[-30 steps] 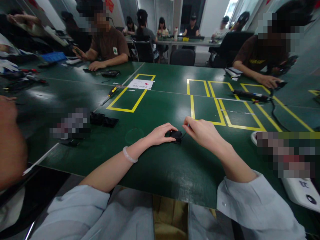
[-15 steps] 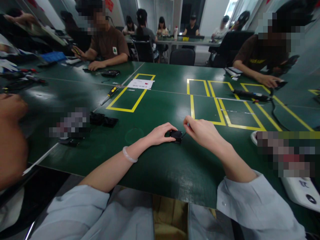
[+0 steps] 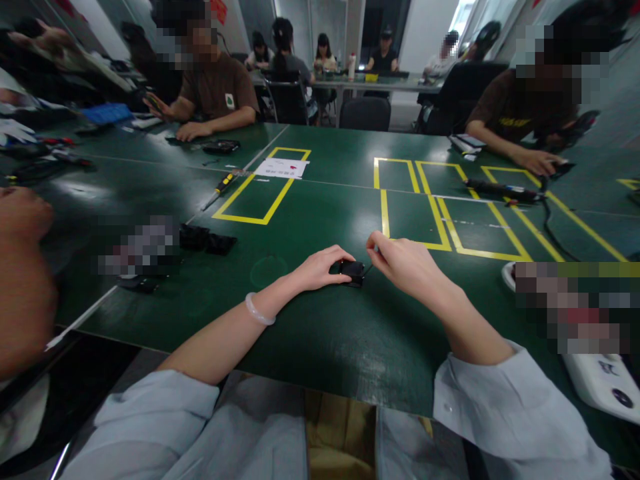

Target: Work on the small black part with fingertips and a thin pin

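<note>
On the green table top, a small black box-shaped part lies between my two hands. My left hand grips it from the left, thumb on the near side and fingers on the far side. Just right of the part, my right hand is closed in a pinch. A thin dark piece, perhaps a cable or a thin tool, runs from the part's right side up to those fingertips. Its kind is too small to make out.
Yellow tape rectangles mark the table. A yellow-black screwdriver lies by a white paper sheet. Black pouches sit to the left. A white device is at right. A black tool with a cord lies near a co-worker's hand.
My hands and the black part hold almost the same place. At the left edge, another person's arm has shifted slightly.
</note>
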